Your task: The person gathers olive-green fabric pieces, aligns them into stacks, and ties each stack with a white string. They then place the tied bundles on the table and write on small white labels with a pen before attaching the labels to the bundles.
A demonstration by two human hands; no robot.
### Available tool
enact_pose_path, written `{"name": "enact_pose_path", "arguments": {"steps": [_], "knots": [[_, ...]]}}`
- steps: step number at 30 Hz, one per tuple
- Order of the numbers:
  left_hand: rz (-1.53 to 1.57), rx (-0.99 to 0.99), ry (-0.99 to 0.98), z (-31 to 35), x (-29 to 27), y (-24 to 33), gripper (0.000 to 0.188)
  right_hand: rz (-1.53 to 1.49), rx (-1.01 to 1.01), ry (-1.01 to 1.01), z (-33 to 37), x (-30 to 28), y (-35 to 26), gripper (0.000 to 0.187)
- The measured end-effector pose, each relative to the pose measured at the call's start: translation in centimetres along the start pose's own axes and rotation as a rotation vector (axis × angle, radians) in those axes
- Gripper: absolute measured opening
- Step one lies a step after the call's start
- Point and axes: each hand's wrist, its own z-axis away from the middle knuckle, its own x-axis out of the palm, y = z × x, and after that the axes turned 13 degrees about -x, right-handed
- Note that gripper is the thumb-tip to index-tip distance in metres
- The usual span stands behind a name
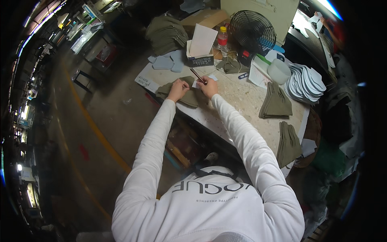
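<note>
My left hand [178, 90] rests over olive-green cloth pieces [189, 97] at the near left edge of the table, its fingers curled in. Whether something small sits between its fingertips is too small to tell. Close by on the right, my right hand [209, 87] is closed round a slim dark pen-like stick [196, 74], which points up and to the left. A small white piece [196, 84] shows beside the right hand, partly hidden by it.
Stacked olive cloth [167, 34], pale cut pieces [164, 62], a box [200, 60], a red-labelled bottle [222, 38] and a black fan [253, 32] stand at the back. Rightward are a white roll [279, 71], layered white pieces [305, 83] and olive bundles [276, 103].
</note>
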Motion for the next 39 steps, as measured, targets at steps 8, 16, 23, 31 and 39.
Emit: {"name": "enact_pose_path", "arguments": {"steps": [8,16,23,31,39], "knots": [[0.018,0.092,0.282,1.3,2.6,-0.6,0.008,-0.194,0.215,0.144,-2.8,5.8,1.6,0.016],[0.135,0.105,0.416,1.7,3.2,-0.7,0.008,-0.146,0.083,-0.141,-3.7,6.0,4.3,0.01],[0.28,0.01,0.459,1.7,3.1,-0.4,0.008,0.189,-0.155,-0.197,-2.6,4.1,2.3,0.03],[0.794,-0.227,0.173,1.2,7.1,9.6,0.034,0.063,0.1,0.255,8.8,-7.8,2.3,0.027],[0.753,-0.625,-0.928,-0.1,19.8,25.9,0.086,0.533,0.396,0.545,26.3,-18.7,2.8,0.032]]}}
